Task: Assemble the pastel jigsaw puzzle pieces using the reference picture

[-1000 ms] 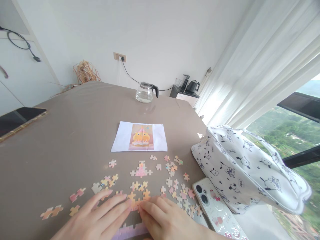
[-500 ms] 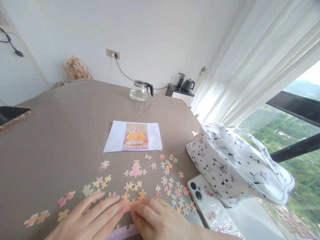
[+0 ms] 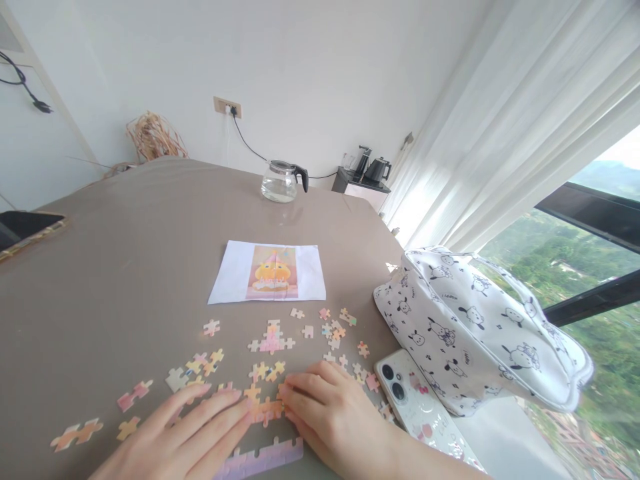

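Assembly of a jigsaw puzzle on a brown desk (image 3: 150, 267), with the partly joined sections lying toward the near edge. The left hand (image 3: 185, 433) lies palm down with its fingers loosely extended, the fingertips at the left side of an orange section (image 3: 265, 408). The right hand (image 3: 335, 417) is bent at the fingers, its tips at the right side of the same section; whether it grips a piece cannot be told. Nearer than the orange section runs a purple strip (image 3: 270, 455), its left part screened by the left hand; beyond it, toward the far edge, sits a pink section (image 3: 271, 340).

Compared with the frame half a second earlier, the right hand is displaced toward the right edge. The right end of the purple strip and the lower part of the orange section are thereby exposed, while several of the loose pieces (image 3: 336, 333) on the right are now covered. The left hand keeps nearly the same position.

Farther back lies a white sheet (image 3: 310, 273) bearing a printed picture (image 3: 273, 273); a glass pot (image 3: 279, 185) stands near the far edge. A phone (image 3: 420, 407) and a white patterned bag (image 3: 450, 327) lie side by side along the right edge.
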`<act>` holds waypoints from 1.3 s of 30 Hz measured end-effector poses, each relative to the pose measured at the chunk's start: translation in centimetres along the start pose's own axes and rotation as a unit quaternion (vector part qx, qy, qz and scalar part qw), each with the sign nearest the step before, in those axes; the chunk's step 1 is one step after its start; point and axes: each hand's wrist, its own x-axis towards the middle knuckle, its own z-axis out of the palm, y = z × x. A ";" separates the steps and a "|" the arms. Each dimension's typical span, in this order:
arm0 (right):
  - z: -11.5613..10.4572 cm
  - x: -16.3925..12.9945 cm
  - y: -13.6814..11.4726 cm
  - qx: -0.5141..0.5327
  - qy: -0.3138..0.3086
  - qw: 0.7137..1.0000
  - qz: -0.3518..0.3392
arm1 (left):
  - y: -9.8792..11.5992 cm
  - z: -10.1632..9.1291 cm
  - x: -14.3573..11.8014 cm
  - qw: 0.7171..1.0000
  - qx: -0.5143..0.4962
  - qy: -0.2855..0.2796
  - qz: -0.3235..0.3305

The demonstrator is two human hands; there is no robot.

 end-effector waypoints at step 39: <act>0.7 0.2 -0.8 -0.055 0.017 0.996 -0.061 | 0.4 -0.1 0.1 0.999 -0.025 -0.018 -0.028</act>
